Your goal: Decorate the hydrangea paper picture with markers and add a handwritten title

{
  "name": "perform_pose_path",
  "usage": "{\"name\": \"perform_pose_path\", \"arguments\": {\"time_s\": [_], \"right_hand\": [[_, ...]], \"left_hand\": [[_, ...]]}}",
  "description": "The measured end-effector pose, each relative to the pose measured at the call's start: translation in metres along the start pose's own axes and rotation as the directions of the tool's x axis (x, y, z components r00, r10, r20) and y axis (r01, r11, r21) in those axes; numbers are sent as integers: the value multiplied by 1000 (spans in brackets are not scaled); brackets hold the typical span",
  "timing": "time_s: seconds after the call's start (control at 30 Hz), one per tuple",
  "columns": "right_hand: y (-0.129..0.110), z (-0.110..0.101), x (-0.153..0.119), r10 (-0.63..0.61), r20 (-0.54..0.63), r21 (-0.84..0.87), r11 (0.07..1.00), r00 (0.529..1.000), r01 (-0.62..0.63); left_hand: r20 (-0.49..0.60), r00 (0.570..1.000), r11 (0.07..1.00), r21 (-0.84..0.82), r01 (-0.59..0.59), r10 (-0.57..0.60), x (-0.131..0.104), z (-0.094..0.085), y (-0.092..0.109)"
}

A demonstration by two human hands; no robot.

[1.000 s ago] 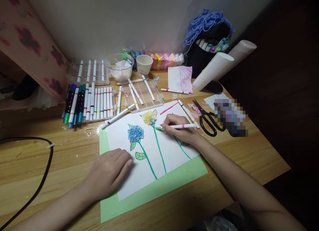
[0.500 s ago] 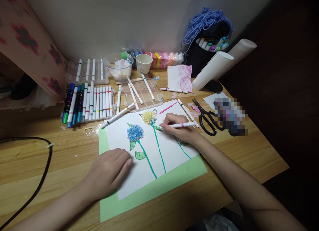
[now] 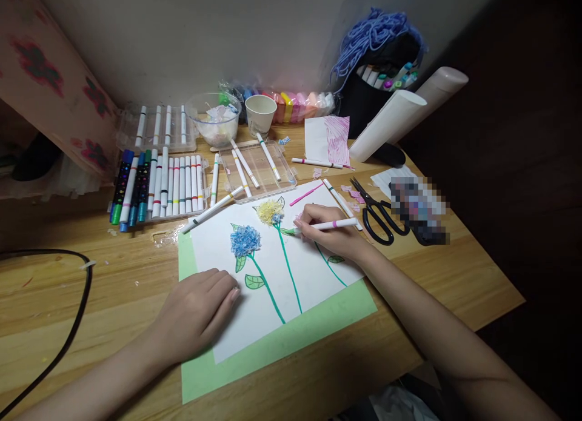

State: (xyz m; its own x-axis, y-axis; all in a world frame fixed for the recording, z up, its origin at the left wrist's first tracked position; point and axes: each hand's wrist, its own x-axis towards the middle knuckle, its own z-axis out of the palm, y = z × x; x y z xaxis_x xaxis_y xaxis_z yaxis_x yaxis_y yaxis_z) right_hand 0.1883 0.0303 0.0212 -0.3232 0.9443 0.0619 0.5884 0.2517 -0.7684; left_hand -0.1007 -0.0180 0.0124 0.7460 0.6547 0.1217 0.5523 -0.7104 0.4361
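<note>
My right hand [image 3: 330, 227] pinches a white marker [image 3: 339, 224] with a purple band, its tip at a small green leaf [image 3: 287, 232] beside the middle stem. My left hand [image 3: 200, 306] rests palm down, fingers loosely extended, across the left edge of the white drawing paper [image 3: 245, 339] and the green sheet [image 3: 195, 387] under it. On the drawing, a textured blue flower head [image 3: 245, 241] and a yellow one [image 3: 269, 212] top green stems. A third stem curves below my right hand, which hides part of the paper there.
Black-handled scissors [image 3: 377, 218] and pink paper scraps [image 3: 356, 195] lie right of the paper. Behind it are loose markers, an open marker case [image 3: 259, 191], a clear bowl [image 3: 213, 133] and a paper cup [image 3: 260, 115]. A black cable [image 3: 86, 306] runs at left.
The whole view has shifted slightly. My right hand keeps hold of the marker at the same leaf, with its tip moved only a little. My left hand stays in place on the paper.
</note>
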Motion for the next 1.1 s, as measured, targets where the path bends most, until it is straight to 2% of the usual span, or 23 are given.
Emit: {"name": "perform_pose_path", "arguments": {"time_s": [0.47,0.87,1.0,1.1], "right_hand": [[1,0,0,-12,9,18,1000,1000,12],[4,-1,-1,-58,2,-70,996,998,58],[3,1,-1,-35,-24,-14,999,999,34],[0,-1,3,-13,-129,16,1000,992,15]], "left_hand": [[4,1000,1000,3,7,-7,-1,0,0],[-9,1000,1000,-1,4,-4,-1,2,-2],[-11,1000,1000,-10,1,-1,-1,3,-2],[-17,1000,1000,-15,-4,4,-2,4,-1]]}}
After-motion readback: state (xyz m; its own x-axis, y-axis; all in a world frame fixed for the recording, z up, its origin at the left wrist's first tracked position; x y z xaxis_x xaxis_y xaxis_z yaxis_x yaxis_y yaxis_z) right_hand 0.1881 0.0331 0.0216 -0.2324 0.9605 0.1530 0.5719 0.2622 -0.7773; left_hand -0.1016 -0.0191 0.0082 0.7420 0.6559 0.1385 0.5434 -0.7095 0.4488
